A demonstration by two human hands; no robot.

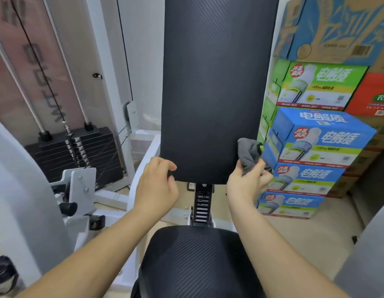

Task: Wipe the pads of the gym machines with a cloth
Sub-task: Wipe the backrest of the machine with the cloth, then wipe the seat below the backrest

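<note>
Grey cloth (249, 154), looking soft and light, was bunched in the right hand (246, 182) at centre-right while the left hand (158, 183) pinched the stiff back pad (214, 89)'s lower corner.

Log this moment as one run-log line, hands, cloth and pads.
left hand: gripping back pad lower left corner | right hand: holding grey cloth at pad's lower right edge | seat pad: untouched
</note>
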